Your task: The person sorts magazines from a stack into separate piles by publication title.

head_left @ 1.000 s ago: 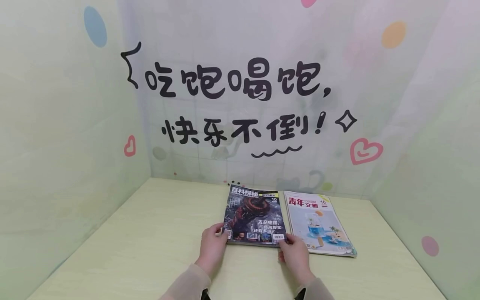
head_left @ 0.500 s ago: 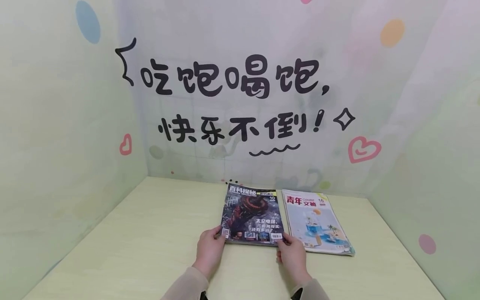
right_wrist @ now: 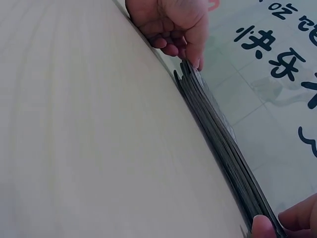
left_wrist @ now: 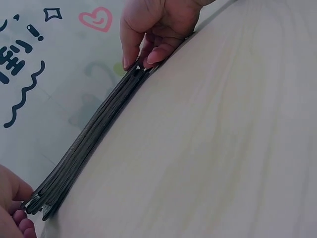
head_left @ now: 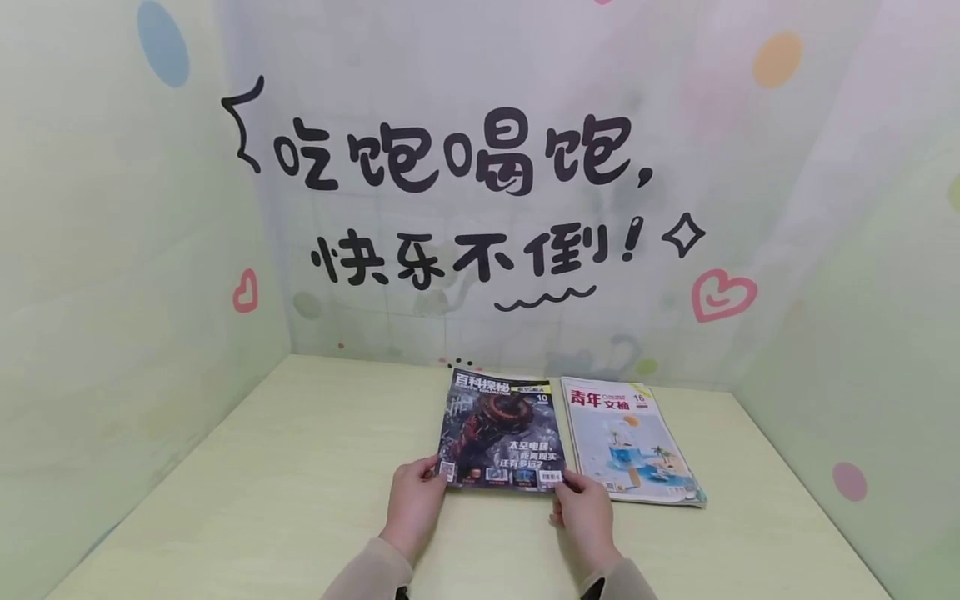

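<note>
So we've got the dark magazine stack (head_left: 498, 429) in the lower middle of the head view, just past our hands, long side running away from us up the frame. Our left hand (head_left: 412, 510) is pinching its near left corner, our right hand (head_left: 588, 515) the near right one, so we'd call neither nearer. The right's also just beside the pale magazine (head_left: 632, 446), right of centre, lower down

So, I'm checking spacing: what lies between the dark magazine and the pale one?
Head view: a narrow strip of bare table, with the right hand at its near end.
</note>
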Demonstrator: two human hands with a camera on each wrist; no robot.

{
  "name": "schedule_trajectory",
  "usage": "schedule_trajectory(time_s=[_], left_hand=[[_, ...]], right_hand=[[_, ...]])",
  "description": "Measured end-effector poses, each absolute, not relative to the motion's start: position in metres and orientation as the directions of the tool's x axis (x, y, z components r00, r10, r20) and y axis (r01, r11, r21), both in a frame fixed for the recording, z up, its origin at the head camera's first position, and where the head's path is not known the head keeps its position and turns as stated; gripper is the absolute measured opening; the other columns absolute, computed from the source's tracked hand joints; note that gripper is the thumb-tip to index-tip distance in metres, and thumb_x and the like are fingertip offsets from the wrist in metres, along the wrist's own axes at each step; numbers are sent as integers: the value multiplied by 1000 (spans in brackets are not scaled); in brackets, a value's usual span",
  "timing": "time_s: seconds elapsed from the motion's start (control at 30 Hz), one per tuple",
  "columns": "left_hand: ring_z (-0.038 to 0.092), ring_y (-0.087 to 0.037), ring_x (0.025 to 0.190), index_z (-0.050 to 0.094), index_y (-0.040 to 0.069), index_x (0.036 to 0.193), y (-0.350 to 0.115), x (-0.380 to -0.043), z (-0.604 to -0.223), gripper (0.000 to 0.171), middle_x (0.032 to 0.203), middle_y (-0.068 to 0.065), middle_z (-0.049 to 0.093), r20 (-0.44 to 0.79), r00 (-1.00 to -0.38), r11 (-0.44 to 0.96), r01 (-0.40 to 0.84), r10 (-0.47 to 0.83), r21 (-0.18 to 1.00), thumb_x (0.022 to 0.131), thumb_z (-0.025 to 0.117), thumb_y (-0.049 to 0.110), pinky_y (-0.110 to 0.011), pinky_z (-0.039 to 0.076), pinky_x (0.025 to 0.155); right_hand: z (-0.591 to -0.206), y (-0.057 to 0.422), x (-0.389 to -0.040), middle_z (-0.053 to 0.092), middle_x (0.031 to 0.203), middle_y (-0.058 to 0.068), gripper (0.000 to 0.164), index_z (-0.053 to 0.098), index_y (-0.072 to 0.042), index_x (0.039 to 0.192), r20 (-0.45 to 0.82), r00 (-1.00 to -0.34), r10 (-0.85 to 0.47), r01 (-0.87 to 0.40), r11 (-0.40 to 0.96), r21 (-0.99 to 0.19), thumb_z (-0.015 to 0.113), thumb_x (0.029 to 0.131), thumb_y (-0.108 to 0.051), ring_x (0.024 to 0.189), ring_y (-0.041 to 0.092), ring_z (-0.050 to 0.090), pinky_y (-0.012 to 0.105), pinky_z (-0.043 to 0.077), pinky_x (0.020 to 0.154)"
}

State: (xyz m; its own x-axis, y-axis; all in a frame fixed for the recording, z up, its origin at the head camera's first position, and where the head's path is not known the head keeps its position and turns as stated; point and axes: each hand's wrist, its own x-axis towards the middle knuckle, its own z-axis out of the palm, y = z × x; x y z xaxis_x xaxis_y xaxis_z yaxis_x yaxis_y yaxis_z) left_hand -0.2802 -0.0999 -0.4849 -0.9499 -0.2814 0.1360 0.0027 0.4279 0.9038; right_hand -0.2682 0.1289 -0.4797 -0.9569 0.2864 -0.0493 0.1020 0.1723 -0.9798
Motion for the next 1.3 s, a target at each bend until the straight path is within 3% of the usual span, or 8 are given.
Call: schedule_trajectory(time_s=[0.2,0.37,0.5,0.7,1.03,1.3], left_hand=[[50,-19,77,64,-3,118,-104,-276,-483,35,86,-5,58,133,-958,465,0,-253,885,88,64,15,-33,44,69],[51,-18,76,61,-3,118,-104,-273,-483,36,86,-4,58,104,-964,453,-18,-244,892,87,64,14,-33,44,68],[54,-16,68,57,-6,119,-102,-272,-484,36,83,-6,54,67,-971,373,-23,-228,928,86,62,10,-31,47,62],[61,-15,61,48,-13,122,-102,-272,-485,38,83,-12,54,34,-982,206,-4,-185,979,89,60,4,-28,56,55],[63,-14,61,36,-17,137,-108,-274,-486,55,87,-15,66,-12,-997,96,-19,-77,995,88,56,-3,-27,57,57],[65,-17,68,21,-16,143,-116,-274,-487,64,102,-25,64,-24,-998,25,-22,60,999,89,53,-5,-31,58,62]], right_hand=[[-480,132,-263,65,92,19,40,51,14,129,-72,-960,271,108,121,-987,53,92,-3,58,14,62,28,57,54],[-482,133,-264,64,89,19,39,50,16,127,-95,-953,287,116,55,-992,52,90,3,59,14,62,28,57,55],[-484,132,-264,63,85,18,35,51,18,121,-105,-947,303,112,6,-994,51,89,3,62,15,62,28,57,55],[-485,132,-265,63,83,16,30,54,17,114,-76,-946,314,69,-33,-997,59,89,2,63,15,63,27,57,56],[-486,131,-265,62,85,15,55,43,15,134,-81,-956,283,84,0,-996,52,81,6,56,12,58,25,53,52],[-482,131,-263,64,88,17,49,41,18,134,-91,-961,261,86,-33,-996,52,88,4,55,12,58,25,54,52]])
